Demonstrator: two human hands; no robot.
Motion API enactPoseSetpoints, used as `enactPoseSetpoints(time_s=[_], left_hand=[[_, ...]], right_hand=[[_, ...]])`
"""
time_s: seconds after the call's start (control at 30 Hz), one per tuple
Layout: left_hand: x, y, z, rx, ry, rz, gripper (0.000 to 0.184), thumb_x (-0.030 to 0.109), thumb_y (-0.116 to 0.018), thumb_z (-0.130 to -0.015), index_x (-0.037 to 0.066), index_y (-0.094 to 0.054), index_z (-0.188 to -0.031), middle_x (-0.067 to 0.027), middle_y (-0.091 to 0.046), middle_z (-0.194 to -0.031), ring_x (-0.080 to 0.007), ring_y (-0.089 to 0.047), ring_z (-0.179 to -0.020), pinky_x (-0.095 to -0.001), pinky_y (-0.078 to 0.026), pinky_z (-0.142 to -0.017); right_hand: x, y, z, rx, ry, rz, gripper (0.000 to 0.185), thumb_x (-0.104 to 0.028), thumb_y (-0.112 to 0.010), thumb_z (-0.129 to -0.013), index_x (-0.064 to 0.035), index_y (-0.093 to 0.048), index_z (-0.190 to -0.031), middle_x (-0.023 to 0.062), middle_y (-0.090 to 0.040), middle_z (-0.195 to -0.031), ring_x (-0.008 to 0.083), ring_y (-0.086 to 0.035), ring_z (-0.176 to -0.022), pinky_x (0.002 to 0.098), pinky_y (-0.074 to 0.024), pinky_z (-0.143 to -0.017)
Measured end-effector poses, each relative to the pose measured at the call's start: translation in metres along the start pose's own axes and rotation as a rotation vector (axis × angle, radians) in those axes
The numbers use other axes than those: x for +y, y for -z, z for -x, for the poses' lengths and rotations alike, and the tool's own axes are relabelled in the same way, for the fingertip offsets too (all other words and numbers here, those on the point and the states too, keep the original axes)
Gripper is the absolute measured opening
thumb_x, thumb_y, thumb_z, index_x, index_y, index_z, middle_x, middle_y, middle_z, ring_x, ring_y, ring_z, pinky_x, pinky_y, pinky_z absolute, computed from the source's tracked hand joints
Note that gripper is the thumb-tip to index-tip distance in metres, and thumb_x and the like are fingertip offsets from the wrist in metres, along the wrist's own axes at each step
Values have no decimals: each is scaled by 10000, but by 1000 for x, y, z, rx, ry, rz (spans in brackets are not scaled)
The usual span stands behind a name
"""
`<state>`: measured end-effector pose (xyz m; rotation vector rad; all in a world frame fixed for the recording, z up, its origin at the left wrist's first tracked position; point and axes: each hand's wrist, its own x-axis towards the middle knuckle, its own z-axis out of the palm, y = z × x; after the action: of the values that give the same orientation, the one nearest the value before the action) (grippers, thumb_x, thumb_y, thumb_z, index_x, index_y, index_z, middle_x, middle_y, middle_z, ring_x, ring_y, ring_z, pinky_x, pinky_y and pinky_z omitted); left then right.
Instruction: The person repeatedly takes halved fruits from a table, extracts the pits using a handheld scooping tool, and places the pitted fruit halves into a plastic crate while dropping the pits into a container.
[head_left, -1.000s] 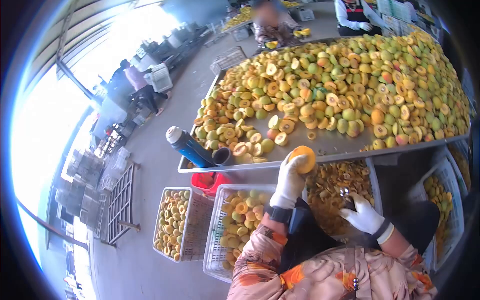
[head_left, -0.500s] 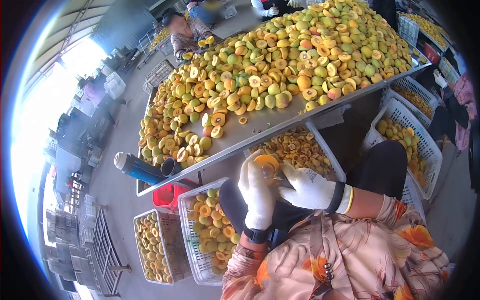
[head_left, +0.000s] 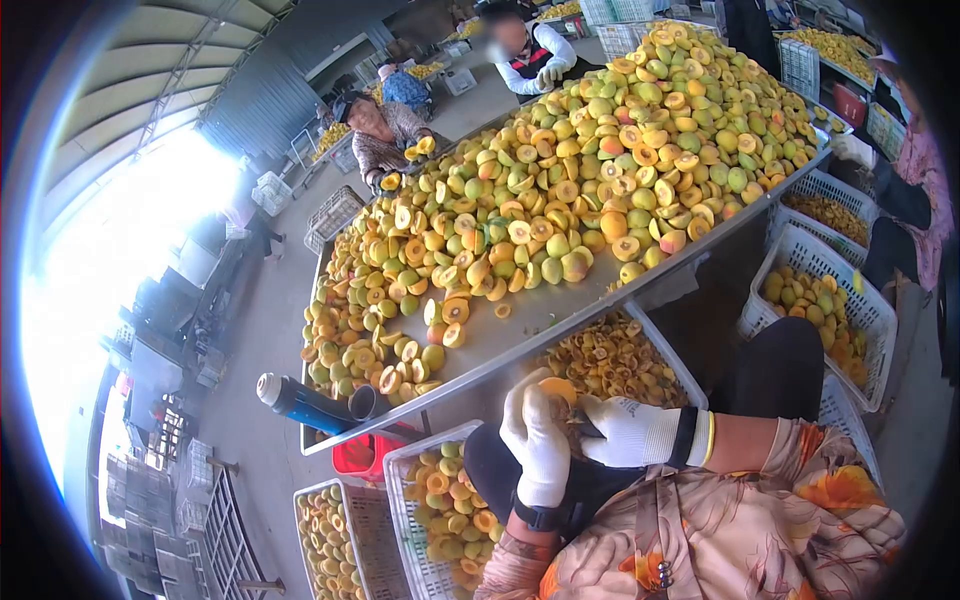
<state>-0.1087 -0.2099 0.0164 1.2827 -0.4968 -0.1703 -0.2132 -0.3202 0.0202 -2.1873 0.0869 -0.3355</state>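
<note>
My left hand [head_left: 533, 440], in a white glove, is closed around a yellow-orange peach half [head_left: 558, 389]. Close against it, my gloved right hand [head_left: 622, 432] has its fingers bent in toward the fruit. Something small and dark shows at the right fingertips, but its kind is hidden. Both hands are over my lap, just in front of a crate [head_left: 672, 355] of brown fruit scraps and pits. Beyond them, a large heap of whole and halved peaches [head_left: 560, 220] covers much of the metal table [head_left: 490, 345].
A blue flask [head_left: 305, 402] and a dark cup [head_left: 368, 403] stand at the table's near left corner. Below are a red bucket [head_left: 355, 457] and crates of peach halves [head_left: 395, 470], with another crate [head_left: 880, 330] to the right. Co-workers [head_left: 380, 135] sit around the table.
The view has tilted up and shifted left, so the scene sits lower and further right. My left hand still holds the peach half, now turned so less of its cut face shows.
</note>
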Motion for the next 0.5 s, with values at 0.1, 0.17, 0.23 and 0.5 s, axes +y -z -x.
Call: enactPoseSetpoints(time_s=[0.1,0.17,0.23,0.5], left_hand=[[-2,-6,-3,6,49,131,421,350,-577,-1058,-38,-657,-1197,-70,-678,-904,-107,-575,-722,-249,-482,-682],[-1,-9,-4,10,44,148,435,359,-570,-1060,-41,-644,-1216,-83,-681,-925,-126,-595,-741,-262,-500,-704],[4,-14,-1,23,23,117,451,373,-563,-1062,-40,-634,-1229,-94,-686,-946,-139,-612,-763,-272,-511,-721],[16,-13,0,11,-98,-106,455,410,-582,-1050,-19,-679,-1165,-30,-680,-903,-70,-570,-735,-204,-459,-671]], right_hand=[[6,-2,-5,35,75,59,274,-220,-668,-902,1,-584,-1041,238,-687,-828,434,-685,-768,491,-534,-696],[-3,1,-2,98,44,44,267,-219,-665,-904,-3,-579,-1036,231,-685,-819,422,-683,-747,486,-531,-677],[-5,1,0,129,31,46,259,-216,-662,-906,-8,-576,-1035,225,-682,-811,414,-680,-726,483,-527,-659],[12,-2,-4,3,7,55,279,-230,-637,-933,-7,-559,-1084,232,-690,-825,416,-687,-728,496,-528,-656]])
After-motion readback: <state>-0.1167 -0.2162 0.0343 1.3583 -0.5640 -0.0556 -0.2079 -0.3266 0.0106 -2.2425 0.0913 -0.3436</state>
